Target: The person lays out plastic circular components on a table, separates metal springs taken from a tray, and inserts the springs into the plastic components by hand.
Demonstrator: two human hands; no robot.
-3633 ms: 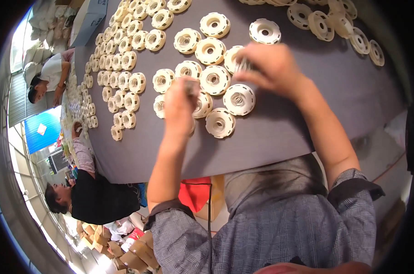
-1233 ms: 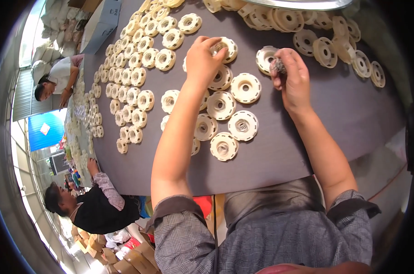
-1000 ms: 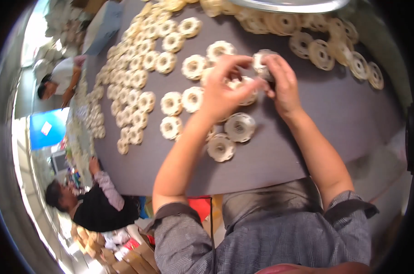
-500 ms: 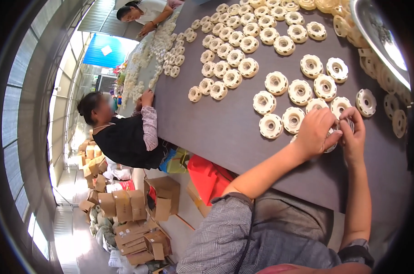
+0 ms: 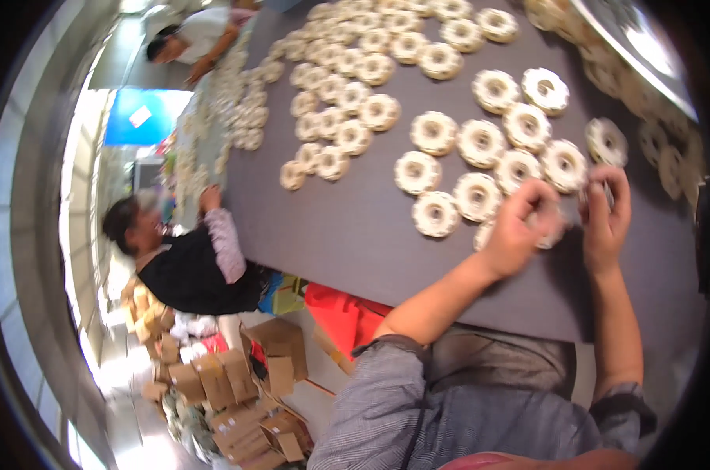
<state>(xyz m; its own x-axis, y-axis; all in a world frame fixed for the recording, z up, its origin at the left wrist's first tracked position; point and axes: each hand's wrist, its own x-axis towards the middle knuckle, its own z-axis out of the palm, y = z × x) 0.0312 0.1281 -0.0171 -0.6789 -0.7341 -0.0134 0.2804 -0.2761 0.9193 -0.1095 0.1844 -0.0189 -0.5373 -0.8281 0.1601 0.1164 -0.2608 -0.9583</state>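
My left hand (image 5: 519, 231) is bent over a cream plastic ring (image 5: 554, 233) near the table's front edge, its fingers curled at the ring's side. Motion blur softens the fingertips and covers part of that ring. To its right, my right hand (image 5: 605, 223) is raised apart from the left, its thumb and fingers pinched together. Whatever lies between those fingers is too small and blurred to name. Similar round rings with notched rims and a hole in the middle lie just beyond my hands, the nearest a ring (image 5: 564, 165) and another ring (image 5: 518, 170).
Many more rings (image 5: 355, 98) spread over the grey table (image 5: 269, 211). A shiny metal basin (image 5: 641, 43) stands at the far right, with rings heaped beside it. Two people sit along the left side, one in a black vest (image 5: 198, 270). Cardboard boxes (image 5: 222, 380) crowd the floor at left.
My right hand has drawn away from the left, toward the right, where before the two met over the ring. My left hand stays by the ring. The whole view has shifted slightly.
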